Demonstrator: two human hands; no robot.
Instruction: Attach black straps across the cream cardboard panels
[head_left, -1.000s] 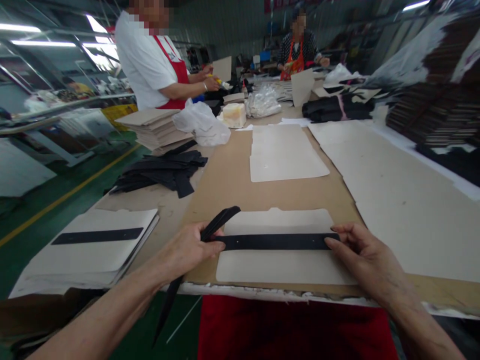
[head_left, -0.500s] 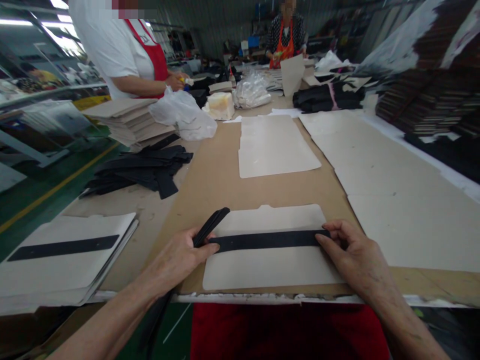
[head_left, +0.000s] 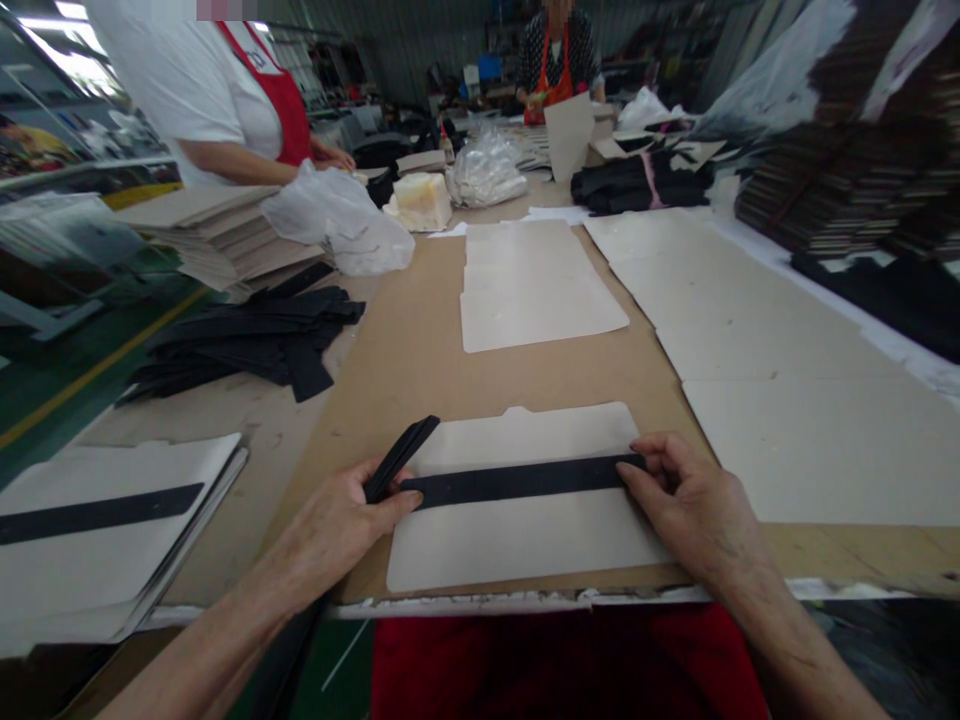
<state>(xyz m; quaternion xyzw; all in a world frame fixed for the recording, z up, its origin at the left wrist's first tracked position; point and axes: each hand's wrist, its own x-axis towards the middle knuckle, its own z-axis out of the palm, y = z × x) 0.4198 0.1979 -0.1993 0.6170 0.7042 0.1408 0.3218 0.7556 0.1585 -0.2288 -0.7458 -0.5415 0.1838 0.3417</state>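
A pale cardboard sheet [head_left: 517, 540] with rounded corners lies at the table's front edge. Across its middle runs a flat black strip [head_left: 517, 482]. My left hand [head_left: 360, 510] pinches the strip's left end between thumb and fingers, and a bundle of more black strips [head_left: 401, 460] sticks up from the same grip. The bundle's lower part hangs below the table edge. At the other end, my right hand [head_left: 690, 500] is closed with thumb and fingertips on the strip's right end. Between the hands the strip looks straight and lies along the sheet.
Left of me sits a stack of pale sheets [head_left: 112, 570], a black strip across its top one. Beyond it lies a pile of black strips [head_left: 240, 340]. Another pale sheet [head_left: 540, 290] is ahead; large boards [head_left: 810, 430] cover the right side. Two co-workers stand across the table.
The whole view has shifted slightly, with things appearing a little further left. Both hands keep their hold on the strip's ends. The near co-worker's hands have moved a little.
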